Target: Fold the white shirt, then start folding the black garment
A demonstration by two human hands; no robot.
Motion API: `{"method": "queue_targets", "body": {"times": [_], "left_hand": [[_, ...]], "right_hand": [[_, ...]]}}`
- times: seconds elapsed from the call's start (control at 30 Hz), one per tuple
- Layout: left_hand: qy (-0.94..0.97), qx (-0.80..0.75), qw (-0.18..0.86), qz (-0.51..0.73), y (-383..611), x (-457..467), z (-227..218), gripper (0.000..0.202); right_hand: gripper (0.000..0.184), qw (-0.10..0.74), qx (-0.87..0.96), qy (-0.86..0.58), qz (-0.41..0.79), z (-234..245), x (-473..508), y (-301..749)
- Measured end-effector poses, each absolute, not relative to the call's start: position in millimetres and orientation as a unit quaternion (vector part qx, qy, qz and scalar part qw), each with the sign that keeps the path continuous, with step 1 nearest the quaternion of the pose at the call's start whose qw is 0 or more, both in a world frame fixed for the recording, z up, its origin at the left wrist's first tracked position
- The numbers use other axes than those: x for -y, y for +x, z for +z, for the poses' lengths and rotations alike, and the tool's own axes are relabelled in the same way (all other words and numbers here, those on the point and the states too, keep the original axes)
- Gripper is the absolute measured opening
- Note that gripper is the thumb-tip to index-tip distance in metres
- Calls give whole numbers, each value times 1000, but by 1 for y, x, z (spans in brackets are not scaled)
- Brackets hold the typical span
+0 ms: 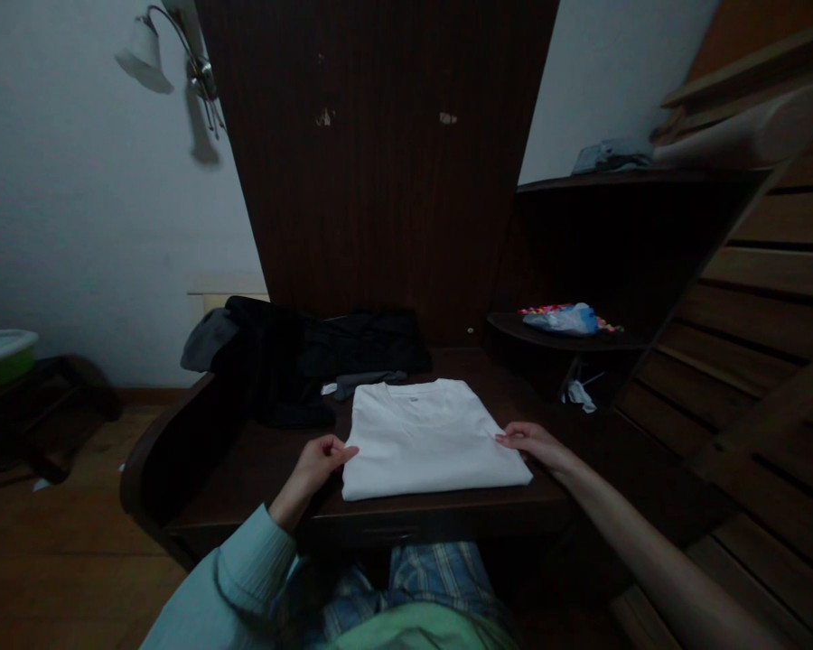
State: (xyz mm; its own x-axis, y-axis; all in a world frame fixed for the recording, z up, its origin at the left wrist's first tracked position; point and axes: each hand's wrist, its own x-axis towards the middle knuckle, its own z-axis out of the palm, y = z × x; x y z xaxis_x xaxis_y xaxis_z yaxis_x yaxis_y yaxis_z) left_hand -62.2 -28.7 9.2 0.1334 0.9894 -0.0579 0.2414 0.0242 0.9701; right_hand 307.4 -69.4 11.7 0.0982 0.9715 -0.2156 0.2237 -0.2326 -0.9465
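A white T-shirt [434,442], folded into a neat flat rectangle, lies on the dark wooden desk [285,501] with its neckline toward the back. At its left edge, my left hand [323,462] pinches the cloth between thumb and fingers. On the opposite edge, my right hand [532,442] grips the shirt's side the same way. Both hands are closed on the fabric, and the shirt rests on the desk top between them.
Dark clothes [277,352] are heaped at the desk's back left, with a grey cloth [369,384] beside them. Corner shelves [583,181] stand at right, holding a plastic bag [562,319]. Wooden slats [745,298] rise at far right. A green basin [0,361] sits at far left.
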Motion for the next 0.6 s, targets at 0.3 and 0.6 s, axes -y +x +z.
{"method": "queue_targets", "body": {"times": [0.3,0.6], "left_hand": [[574,-526,524,345,-56,14,20,48],[551,-517,494,431,-53,0,7,42]], "right_hand": [[36,393,413,-629,528,26,52,301],[26,465,446,-630,433,12,42,297]]}}
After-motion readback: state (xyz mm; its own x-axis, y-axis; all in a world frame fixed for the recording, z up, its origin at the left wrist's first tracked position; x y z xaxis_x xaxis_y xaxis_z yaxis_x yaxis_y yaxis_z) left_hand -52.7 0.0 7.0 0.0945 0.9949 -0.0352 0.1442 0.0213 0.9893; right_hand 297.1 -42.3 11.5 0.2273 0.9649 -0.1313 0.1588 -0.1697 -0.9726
